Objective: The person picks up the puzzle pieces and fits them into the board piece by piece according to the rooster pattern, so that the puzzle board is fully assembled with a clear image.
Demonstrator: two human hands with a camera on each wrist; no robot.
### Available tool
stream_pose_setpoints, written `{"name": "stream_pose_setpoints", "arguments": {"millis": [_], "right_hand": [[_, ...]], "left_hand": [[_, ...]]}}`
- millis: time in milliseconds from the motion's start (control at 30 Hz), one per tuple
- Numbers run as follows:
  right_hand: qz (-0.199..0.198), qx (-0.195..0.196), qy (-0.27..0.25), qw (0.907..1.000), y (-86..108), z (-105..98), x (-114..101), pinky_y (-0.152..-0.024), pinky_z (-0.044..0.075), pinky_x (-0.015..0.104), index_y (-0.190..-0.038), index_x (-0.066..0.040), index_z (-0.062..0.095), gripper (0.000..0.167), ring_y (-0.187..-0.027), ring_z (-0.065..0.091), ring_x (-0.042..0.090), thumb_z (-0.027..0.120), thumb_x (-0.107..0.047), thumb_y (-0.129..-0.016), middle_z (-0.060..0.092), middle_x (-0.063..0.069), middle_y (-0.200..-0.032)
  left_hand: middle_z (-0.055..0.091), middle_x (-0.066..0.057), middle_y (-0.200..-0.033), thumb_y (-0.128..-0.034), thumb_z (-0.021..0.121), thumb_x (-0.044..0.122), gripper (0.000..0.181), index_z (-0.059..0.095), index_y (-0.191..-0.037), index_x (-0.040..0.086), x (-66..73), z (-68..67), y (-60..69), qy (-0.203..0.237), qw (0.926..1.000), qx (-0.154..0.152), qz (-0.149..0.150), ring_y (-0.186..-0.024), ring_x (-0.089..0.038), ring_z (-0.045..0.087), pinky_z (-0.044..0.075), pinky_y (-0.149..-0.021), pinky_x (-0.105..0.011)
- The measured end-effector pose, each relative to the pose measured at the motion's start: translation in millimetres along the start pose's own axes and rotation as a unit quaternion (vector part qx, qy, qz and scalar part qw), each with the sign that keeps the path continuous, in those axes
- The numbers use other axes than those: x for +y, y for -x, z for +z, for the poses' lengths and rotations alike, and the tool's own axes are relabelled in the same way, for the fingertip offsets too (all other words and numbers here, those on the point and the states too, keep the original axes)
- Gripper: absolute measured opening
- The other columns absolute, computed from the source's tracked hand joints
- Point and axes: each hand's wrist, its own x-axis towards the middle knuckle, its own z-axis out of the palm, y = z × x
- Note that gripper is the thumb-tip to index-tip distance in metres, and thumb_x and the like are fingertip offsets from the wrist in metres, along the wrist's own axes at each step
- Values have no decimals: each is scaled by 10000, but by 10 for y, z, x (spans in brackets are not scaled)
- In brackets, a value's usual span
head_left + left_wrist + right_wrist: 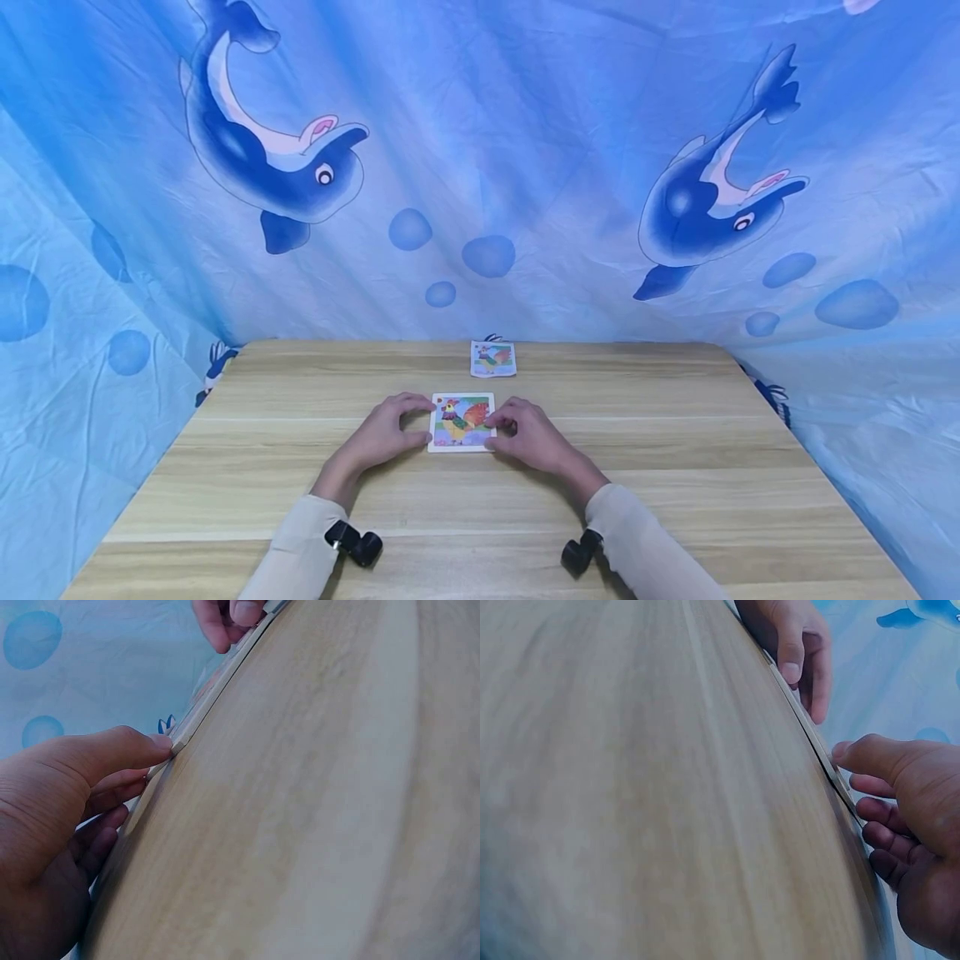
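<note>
A flat rooster puzzle (463, 422) with a pale frame lies on the wooden table, between the two hands. At its left edge, my left hand (386, 429) holds the frame, thumb near the lower corner and index finger near the upper one. My right hand (531, 433) holds the opposite edge; its thumb is at the lower right corner and a fingertip lies over the picture's right side. From the left wrist, the thumb (139, 748) touches the thin frame edge. In the right wrist view, the other thumb (862, 755) meets that edge, with the remaining fingers curled.
Behind the puzzle, near the table's back edge, lies a paper card (492, 359) with a similar rooster picture. A blue dolphin-print cloth (525, 150) hangs behind and beside the wooden table (660, 467). Black cameras (352, 543) are strapped at both wrists.
</note>
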Motion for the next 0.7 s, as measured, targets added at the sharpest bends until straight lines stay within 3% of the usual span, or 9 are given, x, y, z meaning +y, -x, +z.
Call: {"name": "stream_pose_setpoints", "arguments": {"millis": [233, 700], "right_hand": [[-16, -72, -158, 9998, -20, 19, -32, -804, 497, 229, -1133, -132, 784, 264, -936, 559, 118, 810, -230, -890, 636, -14, -1028], [-190, -105, 74, 9997, -32, 55, -34, -790, 477, 238, -1085, -129, 798, 199, -928, 529, 114, 799, -201, -900, 630, -26, -1026]], "left_hand": [[611, -107, -1440, -862, 800, 188, 449, 705, -1296, 128, -8, -14, -1, 4, 10000, 0, 12, -1399, -390, 512, 381, -1199, -603], [615, -96, -1431, -864, 799, 186, 450, 703, -1299, 129, 9, -10, 11, 50, 10000, -12, -29, -1399, -378, 513, 386, -1199, -593]]}}
